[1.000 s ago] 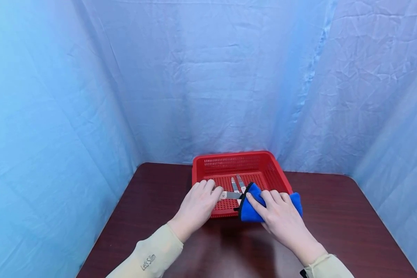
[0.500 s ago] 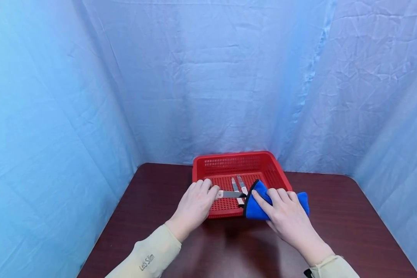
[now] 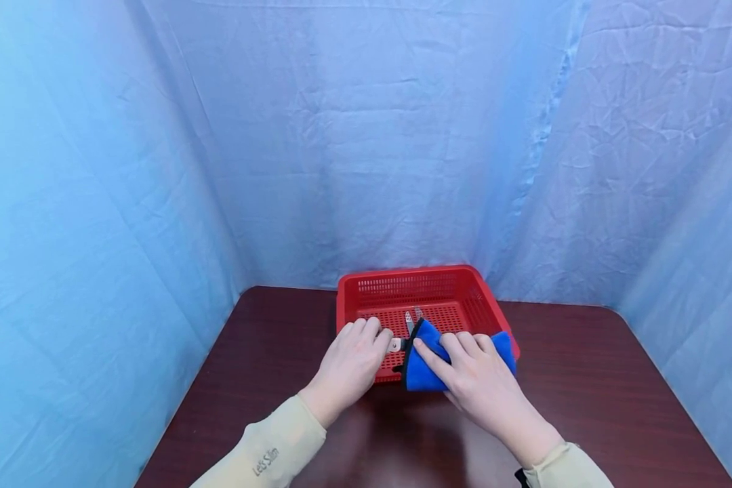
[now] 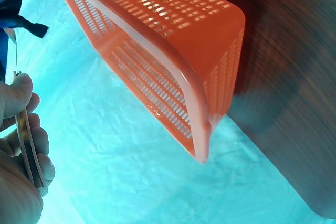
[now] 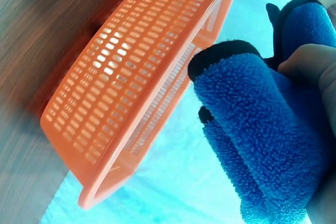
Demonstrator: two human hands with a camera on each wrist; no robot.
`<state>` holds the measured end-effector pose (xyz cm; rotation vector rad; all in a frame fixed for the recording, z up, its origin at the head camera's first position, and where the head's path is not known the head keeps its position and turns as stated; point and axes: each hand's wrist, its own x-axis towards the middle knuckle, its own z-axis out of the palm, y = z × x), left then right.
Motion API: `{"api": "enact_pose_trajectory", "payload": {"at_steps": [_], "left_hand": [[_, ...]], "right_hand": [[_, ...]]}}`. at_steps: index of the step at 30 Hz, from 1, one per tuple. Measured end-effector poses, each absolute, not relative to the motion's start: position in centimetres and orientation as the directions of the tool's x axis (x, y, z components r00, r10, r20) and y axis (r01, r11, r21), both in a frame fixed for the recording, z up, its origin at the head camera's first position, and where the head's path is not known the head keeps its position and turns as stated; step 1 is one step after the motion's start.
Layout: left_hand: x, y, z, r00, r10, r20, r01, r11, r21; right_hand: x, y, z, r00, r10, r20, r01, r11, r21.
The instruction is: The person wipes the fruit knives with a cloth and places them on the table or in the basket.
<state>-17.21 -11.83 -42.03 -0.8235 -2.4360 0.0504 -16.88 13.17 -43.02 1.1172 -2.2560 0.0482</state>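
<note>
My left hand (image 3: 349, 362) grips the pale handle of a folding knife (image 3: 394, 345) over the red basket's near side. In the left wrist view the slotted handle (image 4: 29, 150) lies between thumb and curled fingers. A blue cloth (image 3: 423, 371) with black edging is folded around the blade, which it almost wholly covers. My right hand (image 3: 478, 379) pinches that cloth, its thumb visible on the plush fabric (image 5: 252, 114) in the right wrist view. Beneath, on the basket floor, lie two slim metal blades (image 3: 409, 321), partly hidden by the cloth.
The red perforated plastic basket (image 3: 340, 298) stands on a dark brown table (image 3: 280, 346), towards its back edge. Blue curtains (image 3: 354, 149) hang behind the table and on both sides.
My right hand and the cloth slid a little right along the blade, baring more of it, then came back left until the cloth covered it near the handle. The left hand shifted slightly.
</note>
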Motion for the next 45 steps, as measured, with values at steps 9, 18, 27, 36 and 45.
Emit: {"api": "enact_pose_trajectory", "payload": {"at_steps": [9,18,27,36,45], "left_hand": [[-16.9,-11.5,-42.1,-0.649,0.585,0.487,0.546,0.803,-0.238],[-17.1,-12.2,-42.4,-0.649,0.560,0.515,0.557,0.811,-0.179],[-17.4,-12.7,-42.2,-0.642,0.534,0.550,0.570,0.812,-0.123],[-17.7,-13.1,-42.3,-0.638,0.522,0.566,0.564,0.817,-0.118],[-17.4,-12.1,-41.9,-0.657,0.553,0.513,0.570,0.809,-0.143]], "right_hand": [[-16.8,12.3,-43.7,-0.484,-0.712,0.510,-0.729,0.650,0.216],[-17.2,13.9,-44.3,-0.553,-0.687,0.471,-0.684,0.697,0.214],[-17.3,15.3,-44.2,-0.597,-0.663,0.453,-0.655,0.728,0.202],[-17.1,15.7,-43.6,-0.574,-0.653,0.494,-0.648,0.731,0.213],[-16.8,13.3,-43.1,-0.470,-0.695,0.545,-0.707,0.665,0.239]]}}
